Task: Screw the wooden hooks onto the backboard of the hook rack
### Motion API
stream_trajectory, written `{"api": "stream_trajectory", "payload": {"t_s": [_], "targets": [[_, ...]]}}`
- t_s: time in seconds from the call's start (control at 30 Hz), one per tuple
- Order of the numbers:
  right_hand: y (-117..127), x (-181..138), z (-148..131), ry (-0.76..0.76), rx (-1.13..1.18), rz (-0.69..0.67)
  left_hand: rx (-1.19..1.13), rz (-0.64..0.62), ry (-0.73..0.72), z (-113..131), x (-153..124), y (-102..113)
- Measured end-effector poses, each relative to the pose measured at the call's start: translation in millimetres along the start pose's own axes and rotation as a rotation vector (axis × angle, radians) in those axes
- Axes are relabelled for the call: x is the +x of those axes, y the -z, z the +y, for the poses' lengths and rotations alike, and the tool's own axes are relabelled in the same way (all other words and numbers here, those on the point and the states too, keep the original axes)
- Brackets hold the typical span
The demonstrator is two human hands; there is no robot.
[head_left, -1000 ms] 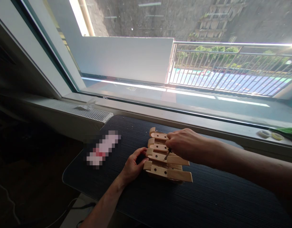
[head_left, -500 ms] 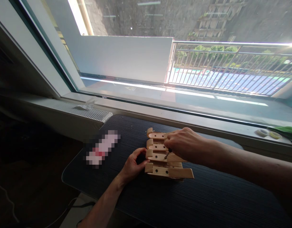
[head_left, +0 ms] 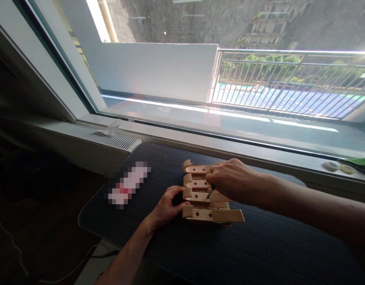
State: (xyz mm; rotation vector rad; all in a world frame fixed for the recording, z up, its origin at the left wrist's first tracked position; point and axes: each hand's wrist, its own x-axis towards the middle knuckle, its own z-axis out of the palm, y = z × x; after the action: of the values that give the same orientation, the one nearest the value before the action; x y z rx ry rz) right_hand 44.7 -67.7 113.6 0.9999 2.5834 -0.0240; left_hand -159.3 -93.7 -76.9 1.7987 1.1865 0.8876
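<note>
On black ribbed table (head_left: 259, 253): wooden slat assembly (head_left: 212, 215) centre, blurred pink-white object (head_left: 128, 186) left.

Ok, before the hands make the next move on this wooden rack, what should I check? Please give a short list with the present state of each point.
1. Hold: the left hand grips the rack at its left edge: ok.
2. Grip: the right hand is closed on the tool: ok.
3. Seat: the tool tip meets the third slat from the window; whether it sits in a screw head: cannot tell, too small.
4. Base: the rack lies flat on the mat: ok.
5. Clearance: the left fingers are apart from the tool tip: ok.
</note>
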Motion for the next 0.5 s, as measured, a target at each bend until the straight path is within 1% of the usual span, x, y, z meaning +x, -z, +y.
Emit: {"api": "stream_trajectory", "payload": {"t_s": [0.17,0.37,0.5], "targets": [[-3.9,-0.7,2.0,0.007,-0.010,0.029,0.016,0.013,-0.008,-2.5,0.7,-1.3],[1.6,-2.9,0.5,-0.017,-0.062,-0.047,0.037,0.009,-0.033,-3.2,0.4,-1.6],[4.5,-4.0,-2.0,0.042,-0.053,-0.027,0.055,0.014,-0.044,-3.8,0.9,-2.0]]}}
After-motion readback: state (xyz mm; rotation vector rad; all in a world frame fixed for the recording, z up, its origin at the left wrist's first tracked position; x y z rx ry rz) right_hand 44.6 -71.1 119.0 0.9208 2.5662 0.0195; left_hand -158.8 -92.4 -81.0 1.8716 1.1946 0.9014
